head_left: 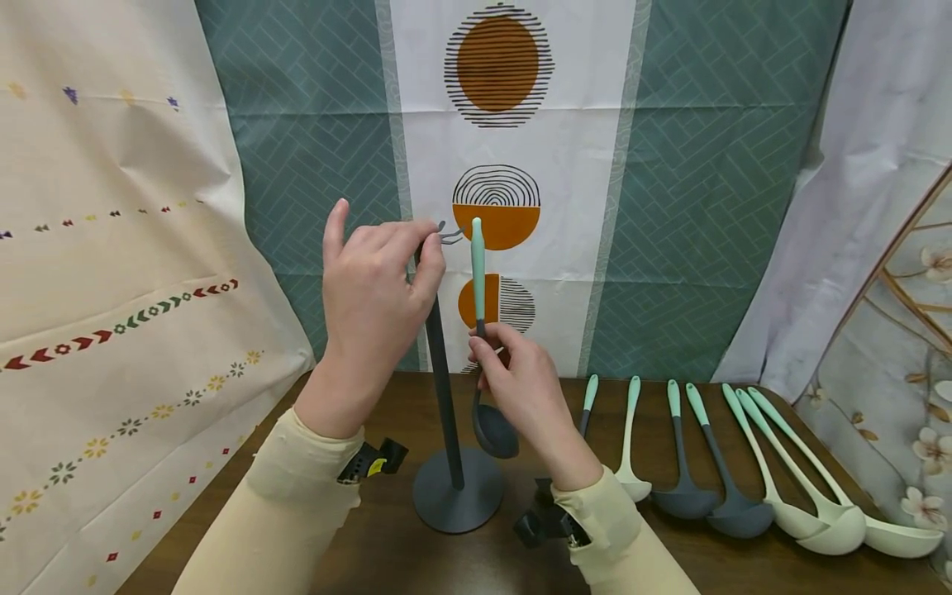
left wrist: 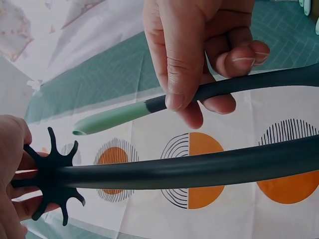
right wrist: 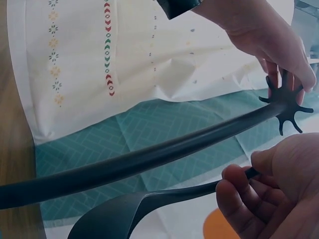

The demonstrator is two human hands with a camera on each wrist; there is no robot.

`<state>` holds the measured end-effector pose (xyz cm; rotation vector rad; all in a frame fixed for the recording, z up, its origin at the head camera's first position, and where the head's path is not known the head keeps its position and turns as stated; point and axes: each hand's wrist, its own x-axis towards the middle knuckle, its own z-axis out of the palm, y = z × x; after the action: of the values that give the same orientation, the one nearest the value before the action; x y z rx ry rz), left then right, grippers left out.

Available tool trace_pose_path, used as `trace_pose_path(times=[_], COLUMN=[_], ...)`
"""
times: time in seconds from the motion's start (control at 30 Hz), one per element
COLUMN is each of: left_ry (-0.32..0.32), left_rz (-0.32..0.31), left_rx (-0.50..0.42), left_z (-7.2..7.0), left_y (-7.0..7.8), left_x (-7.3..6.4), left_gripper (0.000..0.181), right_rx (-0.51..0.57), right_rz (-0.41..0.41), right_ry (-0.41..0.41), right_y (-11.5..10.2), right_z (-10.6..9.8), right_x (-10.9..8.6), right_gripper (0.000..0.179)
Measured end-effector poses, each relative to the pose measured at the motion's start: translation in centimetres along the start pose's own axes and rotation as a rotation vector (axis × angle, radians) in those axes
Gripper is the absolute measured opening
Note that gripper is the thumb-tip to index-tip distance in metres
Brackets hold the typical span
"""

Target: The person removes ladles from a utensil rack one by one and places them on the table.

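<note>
A dark grey utensil stand (head_left: 443, 388) rises from a round base, with a ring of curved hooks (left wrist: 50, 174) at its top. My left hand (head_left: 375, 281) pinches one of those hooks between thumb and forefinger, its little finger raised. Just right of the pole, my right hand (head_left: 521, 376) holds a ladle (head_left: 478, 273) by the dark part of its shaft. The ladle's mint-green handle end points up beside the hooks, and its dark bowl (head_left: 496, 431) hangs down above the base. In the right wrist view, thumb and fingers pinch the thin ladle shaft (right wrist: 194, 193).
On the brown table (head_left: 372, 545), several more ladles lie at the right, some with dark bowls (head_left: 686, 502) and some with cream bowls (head_left: 836, 530). Patterned cloths hang at the back (head_left: 692, 207) and along the left side (head_left: 134, 273).
</note>
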<state>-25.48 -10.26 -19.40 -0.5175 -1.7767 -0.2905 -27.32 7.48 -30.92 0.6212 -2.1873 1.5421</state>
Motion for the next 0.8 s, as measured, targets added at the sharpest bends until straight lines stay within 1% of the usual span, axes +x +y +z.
trace_pose_path(times=[0.4, 0.6, 0.8], left_ry=[-0.015, -0.012, -0.010], left_rz=[-0.024, -0.008, 0.025], left_rx=[-0.009, -0.012, -0.010], left_z=[0.22, 0.16, 0.01], left_y=[0.14, -0.07, -0.15], left_x=[0.01, 0.04, 0.13], left_gripper=[0.040, 0.038, 0.039], right_rx=[-0.004, -0.011, -0.032], right_rz=[0.020, 0.027, 0.045], right_ry=[-0.006, -0.010, -0.007], right_y=[0.05, 0.11, 0.28], right_z=[-0.23, -0.48, -0.77], right_x=[-0.09, -0.14, -0.33], right_gripper=[0.014, 0.015, 0.015])
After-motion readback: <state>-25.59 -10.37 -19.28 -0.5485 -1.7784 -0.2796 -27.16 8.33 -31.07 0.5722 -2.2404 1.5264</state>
